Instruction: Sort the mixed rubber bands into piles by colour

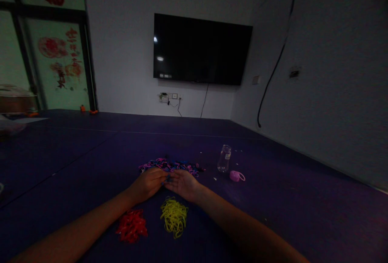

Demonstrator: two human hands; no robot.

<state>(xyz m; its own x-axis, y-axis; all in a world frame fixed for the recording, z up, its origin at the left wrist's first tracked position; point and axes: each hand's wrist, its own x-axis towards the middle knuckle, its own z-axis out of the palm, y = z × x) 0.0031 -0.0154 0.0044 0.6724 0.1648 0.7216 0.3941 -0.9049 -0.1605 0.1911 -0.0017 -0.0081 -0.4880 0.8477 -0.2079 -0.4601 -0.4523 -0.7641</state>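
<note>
My left hand (150, 183) has its fingers closed together, knuckles up, around small blue rubber bands (167, 177) at the fingertips. Meeting it there is my right hand (185, 186), palm up with fingers stretched out; the blue bands touch its fingertips. Just beyond both hands spreads a mixed pile of pink, purple, blue and dark rubber bands (190, 168), partly hidden by them. A heap of yellow rubber bands (174, 216) lies nearer me, below the right hand. Beside the left forearm sits a heap of red rubber bands (132, 225).
A clear bottle (224, 159) stands uncapped on the purple surface (287, 198) to the right, with a pink lid (236, 176) near its base. Small white scraps lie around it. A television (201, 48) hangs on the far wall; a dark cable (273, 73) runs down the right wall.
</note>
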